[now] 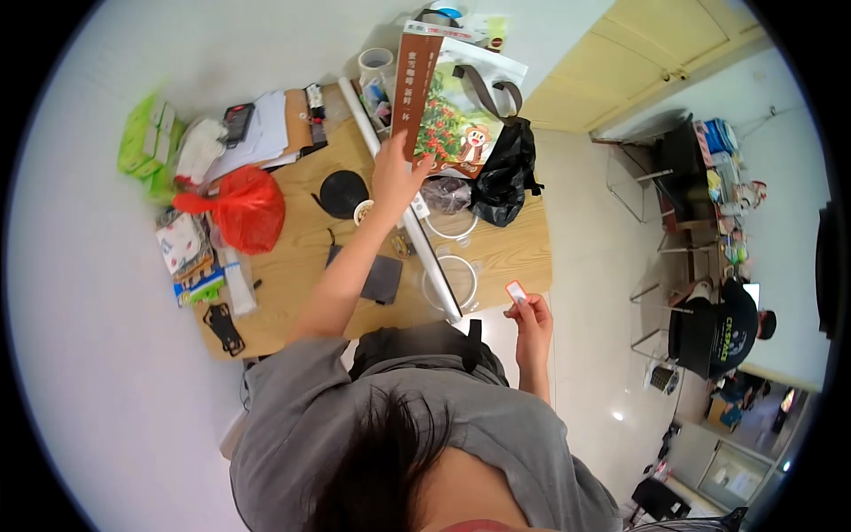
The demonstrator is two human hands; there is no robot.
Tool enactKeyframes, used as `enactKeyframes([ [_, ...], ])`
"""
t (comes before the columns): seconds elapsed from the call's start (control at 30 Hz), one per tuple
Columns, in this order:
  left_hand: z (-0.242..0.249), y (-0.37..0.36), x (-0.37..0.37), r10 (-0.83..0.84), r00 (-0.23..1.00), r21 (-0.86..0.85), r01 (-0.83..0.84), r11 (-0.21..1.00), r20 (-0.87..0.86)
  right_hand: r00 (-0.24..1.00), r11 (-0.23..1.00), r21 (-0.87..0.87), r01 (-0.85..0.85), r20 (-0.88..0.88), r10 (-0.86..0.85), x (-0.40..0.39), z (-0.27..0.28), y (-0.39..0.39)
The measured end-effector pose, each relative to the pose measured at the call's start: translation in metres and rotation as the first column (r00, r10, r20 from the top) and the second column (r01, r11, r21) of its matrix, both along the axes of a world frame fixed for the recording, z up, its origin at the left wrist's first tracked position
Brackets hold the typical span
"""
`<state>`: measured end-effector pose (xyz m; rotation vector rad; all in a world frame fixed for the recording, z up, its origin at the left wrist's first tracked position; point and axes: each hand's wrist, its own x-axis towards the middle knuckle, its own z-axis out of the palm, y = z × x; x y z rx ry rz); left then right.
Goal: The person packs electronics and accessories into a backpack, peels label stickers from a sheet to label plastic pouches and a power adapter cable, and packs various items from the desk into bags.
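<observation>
My left hand (401, 176) reaches over the wooden table (306, 199) and touches the lower edge of a printed shopping bag (456, 106) with grey handles; its fingers are apart. Off the table's front right edge, my right hand (532, 321) pinches a small white card with a red border (516, 291). A long white tube (399, 195) lies across the table beneath my left forearm. Beside the printed bag are a black plastic bag (507, 182) and a clear bag with dark contents (446, 195).
A red plastic bag (248, 209), a round black case (343, 194), a dark grey pouch (381, 278) and green tissue packs (149, 137) are on the table. White rings (475, 284) lie near its front. A seated person (734, 328) is far right.
</observation>
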<state>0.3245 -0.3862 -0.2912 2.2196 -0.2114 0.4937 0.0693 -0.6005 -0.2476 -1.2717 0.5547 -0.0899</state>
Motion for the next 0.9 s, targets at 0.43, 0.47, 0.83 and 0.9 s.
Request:
enactKeyframes([
  [0.43,-0.002,-0.011,0.053,0.030,0.993,-0.091,-0.020,0.996,0.116,0.988,0.988,-0.088,0.125,-0.080,-0.132,0.004,-0.005,0.030],
  [0.47,-0.001,0.012,0.046,0.051,0.999,-0.188,-0.052,0.981,-0.012,0.992,0.990,-0.102,0.097,-0.074,-0.105,0.009,-0.007,0.030],
  [0.83,-0.054,0.294,-0.092,0.803,0.588,-0.292,-0.754,0.588,0.099,0.985,0.986,0.052,-0.158,-0.055,0.161,0.039,-0.009,0.056],
  [0.9,-0.080,0.309,-0.075,0.855,0.478,-0.188,-0.838,0.513,0.202,0.974,0.974,0.059,-0.218,-0.049,0.221,0.043,-0.011,0.063],
])
